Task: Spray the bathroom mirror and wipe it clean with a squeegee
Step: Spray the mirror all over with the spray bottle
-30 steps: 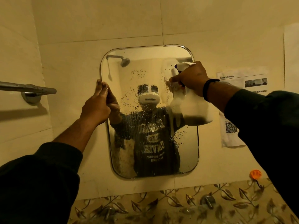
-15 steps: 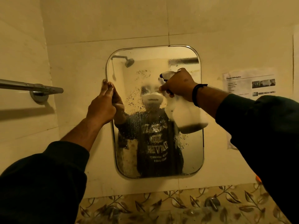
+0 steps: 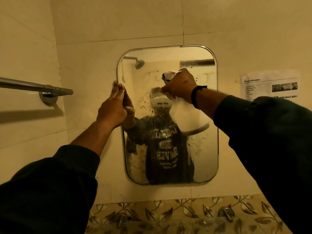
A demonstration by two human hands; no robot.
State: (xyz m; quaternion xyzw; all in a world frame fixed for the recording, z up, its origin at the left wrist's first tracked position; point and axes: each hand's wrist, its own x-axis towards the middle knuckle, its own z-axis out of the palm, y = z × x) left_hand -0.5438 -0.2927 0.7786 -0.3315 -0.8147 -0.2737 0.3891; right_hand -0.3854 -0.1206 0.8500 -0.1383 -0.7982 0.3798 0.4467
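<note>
Mirror (image 3: 202,149) glass, a rounded rectangle fixed to the tiled wall right of the frame's centre, is being shown speckled with droplets and streaks across its middle and lower part. Its left edge is being gripped by the left hand (image 3: 112,109) at centre frame; the fingers (image 3: 118,89) are being held straight and close together, pointing up along the rim, with the thumb side hidden behind them. A white spray bottle (image 3: 190,119) is being held up in front of the upper middle of the glass by the right hand (image 3: 181,85). That hand's fingers are being curled tightly round the bottle's neck and trigger head, clamped on it, while the bottle's body is hanging below the wrist, tilted toward the lower right. A dark wristband (image 3: 195,97) is being worn on the right wrist. A metal towel bar (image 3: 36,87) is being seen at the left edge, and a printed paper notice (image 3: 270,86) at the right.
</note>
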